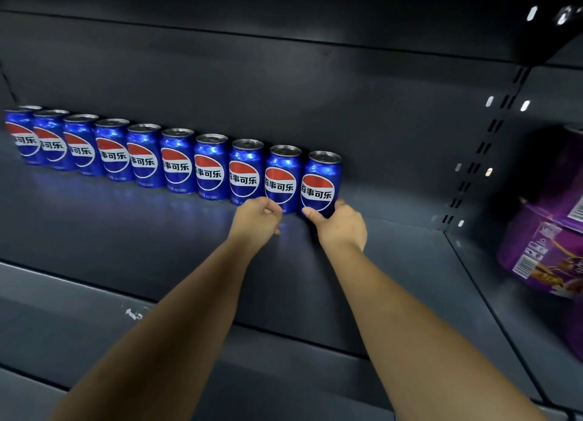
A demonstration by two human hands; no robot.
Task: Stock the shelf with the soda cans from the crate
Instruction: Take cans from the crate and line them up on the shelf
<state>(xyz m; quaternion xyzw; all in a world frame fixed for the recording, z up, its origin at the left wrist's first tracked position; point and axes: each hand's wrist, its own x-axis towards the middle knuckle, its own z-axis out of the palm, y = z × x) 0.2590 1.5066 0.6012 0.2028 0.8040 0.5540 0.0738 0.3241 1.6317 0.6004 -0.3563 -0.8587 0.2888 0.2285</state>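
Forearms [195,319] reaching in | right hand [339,223] clamped round base of end can [321,180], upright at back of shelf [126,231] | left hand [258,215] curled beside neighbouring can [282,171], grip unclear | row of cans [142,155] stocked; space left rightward; crate unseen

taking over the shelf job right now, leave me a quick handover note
Right hand: grips the end can near its base. The can stands upright on the shelf, at the right end of the row.
Left hand: fingers curled at the foot of the next can; cannot tell whether it grips it.
Done: the row stands along the back wall, labels forward.
Left: release the end can and fetch more. The crate is out of view, so how many remain is unknown. There is bare shelf to the right and in front.
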